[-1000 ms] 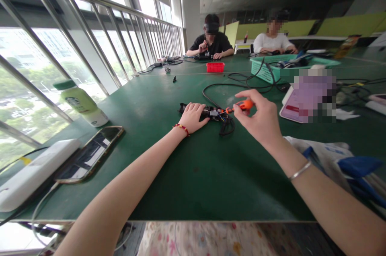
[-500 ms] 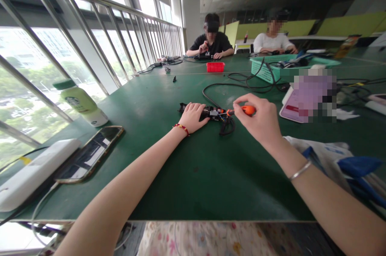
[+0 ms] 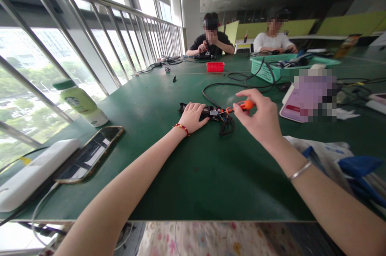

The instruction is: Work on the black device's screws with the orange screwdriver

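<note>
A black elongated device (image 3: 213, 114) with exposed coloured wires and a black cable lies on the green table (image 3: 187, 183). My left hand (image 3: 193, 117) is closed over its left part, pressing it to the tabletop. An orange and black screwdriver (image 3: 241, 106) points left, its shaft reaching the right end of the device. My right hand (image 3: 261, 113) holds the screwdriver's handle, the thumb against it and the index finger lifted off. The tip's exact contact point is too small to make out.
Left stand a green-capped bottle (image 3: 80, 103), a phone (image 3: 90, 155) and a white power strip (image 3: 39, 171). Farther off are a red tray (image 3: 215, 67) and a teal basket (image 3: 265, 71). A propped phone (image 3: 307, 99) and a cloth bag (image 3: 325, 155) lie right. Two people sit opposite.
The fingers of my right hand have spread apart on the screwdriver's handle, the index finger rising. My left hand and the device stay put. One person opposite has raised a hand to the face.
</note>
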Motion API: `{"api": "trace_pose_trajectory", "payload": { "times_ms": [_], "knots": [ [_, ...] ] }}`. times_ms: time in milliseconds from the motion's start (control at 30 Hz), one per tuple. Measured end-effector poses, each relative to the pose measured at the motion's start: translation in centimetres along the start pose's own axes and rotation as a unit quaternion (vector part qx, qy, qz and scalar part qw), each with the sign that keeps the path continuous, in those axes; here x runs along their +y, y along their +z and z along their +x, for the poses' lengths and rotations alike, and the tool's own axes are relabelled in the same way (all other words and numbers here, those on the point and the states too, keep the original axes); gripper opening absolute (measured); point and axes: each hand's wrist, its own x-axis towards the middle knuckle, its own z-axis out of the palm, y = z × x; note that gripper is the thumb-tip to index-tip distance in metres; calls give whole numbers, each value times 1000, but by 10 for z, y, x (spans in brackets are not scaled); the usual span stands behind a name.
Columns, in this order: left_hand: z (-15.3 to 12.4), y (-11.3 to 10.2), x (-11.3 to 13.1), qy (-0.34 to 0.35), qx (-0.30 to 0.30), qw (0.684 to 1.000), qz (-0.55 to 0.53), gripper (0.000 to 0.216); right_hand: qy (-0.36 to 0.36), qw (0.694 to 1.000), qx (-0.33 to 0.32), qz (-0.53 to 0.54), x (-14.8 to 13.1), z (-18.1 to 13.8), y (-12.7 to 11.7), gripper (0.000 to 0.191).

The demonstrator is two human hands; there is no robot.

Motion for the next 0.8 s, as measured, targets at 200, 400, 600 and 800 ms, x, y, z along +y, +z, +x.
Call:
{"api": "trace_pose_trajectory", "payload": {
  "times_ms": [200, 400, 600, 800],
  "knots": [
    [0, 0, 0, -1, 1, 1000, -2, 50, -4, 1000, 1, 10, 0, 1, -1, 23],
    [0, 0, 0, 0, 2, 1000, -5, 49, 4, 1000, -5, 8, -1, 1, -1, 21],
    [0, 0, 0, 1, 2, 1000, -9, 50, 2, 1000, -1, 23, -1, 1, -1, 30],
    [0, 1, -1, 0, 2, 1000, -5, 50, 6, 1000, 7, 26, -1, 1, -1, 29]
  ]
}}
